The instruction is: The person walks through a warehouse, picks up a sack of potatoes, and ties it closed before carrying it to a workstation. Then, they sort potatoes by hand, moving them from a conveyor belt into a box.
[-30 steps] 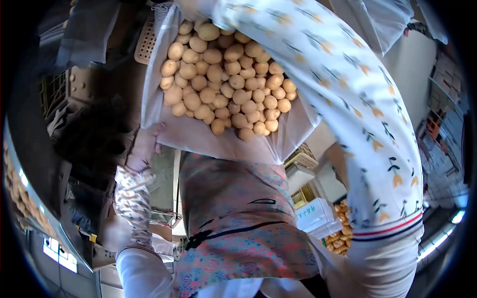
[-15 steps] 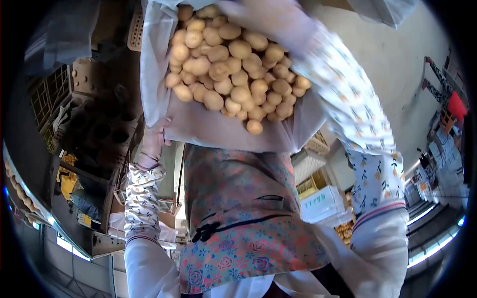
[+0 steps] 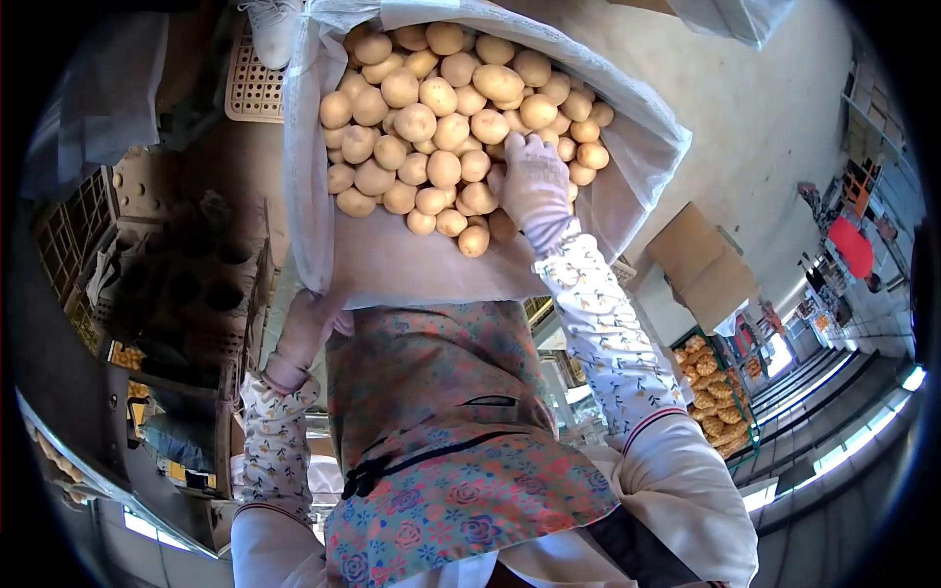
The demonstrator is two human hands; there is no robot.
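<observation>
Many round yellow-brown potatoes (image 3: 441,127) lie piled in a container lined with a whitish translucent sheet (image 3: 412,260). My right hand (image 3: 534,181), gloved, rests on the right part of the pile with its fingers bent down among the potatoes; what its fingertips touch is hidden. At the lower left corner of the liner is my left hand (image 3: 319,328), its fingers closed on the sheet's edge. The near edge of the liner lies against a flowered apron (image 3: 441,353).
To the left stands a dark rack with round holes (image 3: 186,284). A perforated beige crate (image 3: 255,83) and a white shoe (image 3: 270,29) are at the upper left. On the right are a cardboard box (image 3: 701,265), netted produce (image 3: 716,402) and a person in red (image 3: 851,247).
My right hand has come down from the liner's far edge onto the potatoes. The far right side of the liner now shows spread out. My left hand stays at the near left corner.
</observation>
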